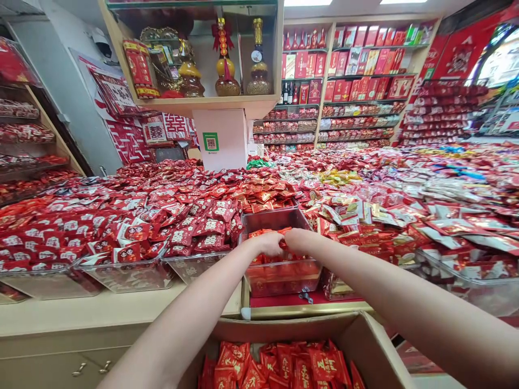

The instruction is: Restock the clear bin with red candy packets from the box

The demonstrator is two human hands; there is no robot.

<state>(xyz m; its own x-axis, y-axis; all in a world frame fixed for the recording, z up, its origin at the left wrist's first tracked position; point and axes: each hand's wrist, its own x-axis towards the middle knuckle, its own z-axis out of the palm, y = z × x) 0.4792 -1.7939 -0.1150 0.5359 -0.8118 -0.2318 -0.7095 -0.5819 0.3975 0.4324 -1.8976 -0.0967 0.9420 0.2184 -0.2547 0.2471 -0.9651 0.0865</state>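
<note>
At the clear bin [275,218], left hand [271,243] and right hand [294,239] angled inward, fingers' grip indiscernible.

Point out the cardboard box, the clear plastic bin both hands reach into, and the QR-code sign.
Cardboard box [294,330], head view: inner far wall.
Clear plastic bin [284,281], head view: near wall.
QR-code sign [211,142], head view: printed code.

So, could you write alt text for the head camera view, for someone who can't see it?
A person's left hand and right hand reach into a clear bin of red packets. Nearer, a cardboard box holds more; heaped bins line the counter, with shop shelves behind.
</note>
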